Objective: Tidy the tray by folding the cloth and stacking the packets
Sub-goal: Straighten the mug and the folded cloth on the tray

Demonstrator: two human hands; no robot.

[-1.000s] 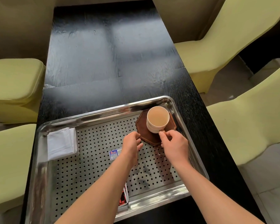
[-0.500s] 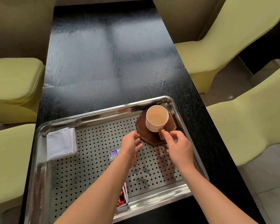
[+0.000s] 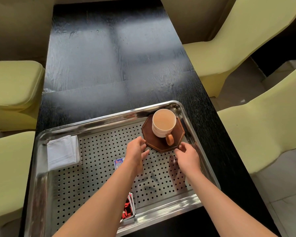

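Right hand point(image 3: 189, 158) has left the cup point(image 3: 163, 124); it and left hand point(image 3: 137, 154) hover slack-fingered, empty. Steel tray point(image 3: 41, 168) on black table point(image 3: 109, 65) between green chairs point(image 3: 263, 134). Folded cloth point(image 3: 63, 152) far-left; packets point(image 3: 128, 208) half hidden by forearm point(image 3: 101, 202)

The silver tray point(image 3: 92, 185) filling the lower frame is patterned with even rows of round holes, with a white cloth point(image 3: 63, 152) at its left. At its upper right a cream mug point(image 3: 163, 124) with a brown handle and tan drink sits on a dark brown coaster point(image 3: 156, 143); mid-frame is a blue-and-white packet point(image 3: 119, 163), near the bottom edge red-black-white packets point(image 3: 128, 207). The grained table point(image 3: 109, 57) is black, the chairs point(image 3: 263, 125) yellow-green.
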